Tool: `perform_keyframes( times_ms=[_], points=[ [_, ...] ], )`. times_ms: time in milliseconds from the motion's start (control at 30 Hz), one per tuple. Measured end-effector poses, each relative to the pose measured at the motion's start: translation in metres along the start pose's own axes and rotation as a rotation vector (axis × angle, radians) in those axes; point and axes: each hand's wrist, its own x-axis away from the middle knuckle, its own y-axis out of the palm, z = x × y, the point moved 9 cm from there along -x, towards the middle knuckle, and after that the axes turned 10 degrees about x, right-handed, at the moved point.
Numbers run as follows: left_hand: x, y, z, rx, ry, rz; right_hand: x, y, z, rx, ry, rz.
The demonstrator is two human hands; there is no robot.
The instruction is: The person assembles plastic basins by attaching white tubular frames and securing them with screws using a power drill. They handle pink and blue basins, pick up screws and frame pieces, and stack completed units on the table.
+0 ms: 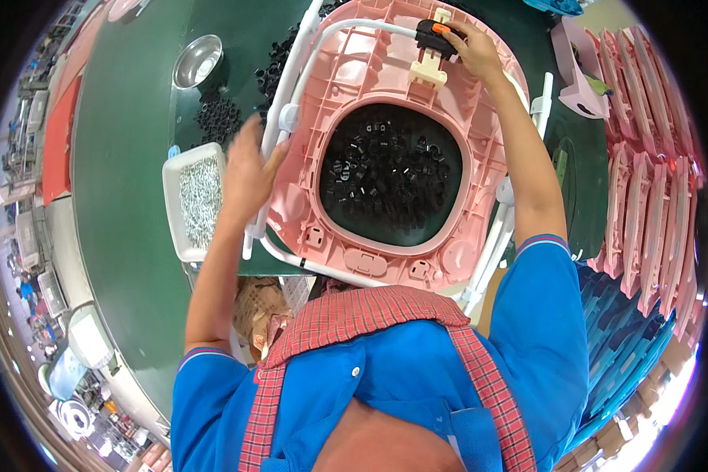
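Evidently the right hand had thumb and fingers clamped on the end of a black block, over the upper part of the pink panel on the green table. Beside the white tubing, the blurred left hand held its thumb apart from its fingers, though whether it gripped I couldn't tell. Unsteadied, that tubing might have swung and twisted the block askew, or knocked the tray of metal pieces.

You're in: factory workshop | before you: green workbench, tray of metal parts | right: stacked pink panels
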Motion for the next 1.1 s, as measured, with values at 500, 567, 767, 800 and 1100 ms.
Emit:
perform_keyframes(
  times_ms=[500,567,767,800,1100],
  points=[
    [-0.089,0.200,0.146,0.220,0.783,-0.229,-0.008,0.001,-0.047,0.129,0.140,-0.202],
    [-0.091,0.204,0.158,0.211,0.801,-0.263,-0.046,-0.006,-0.036,0.186,0.214,-0.119],
    [-0.095,0.202,0.144,0.294,0.721,-0.230,-0.044,0.040,-0.061,0.350,-0.090,-0.003],
    [-0.094,0.200,0.145,0.308,0.686,-0.214,-0.054,0.049,-0.054,0.387,-0.086,-0.071],
    [-0.110,0.186,0.135,0.266,0.643,-0.060,-0.109,0.089,-0.050,0.345,-0.412,0.059]
  ],
)
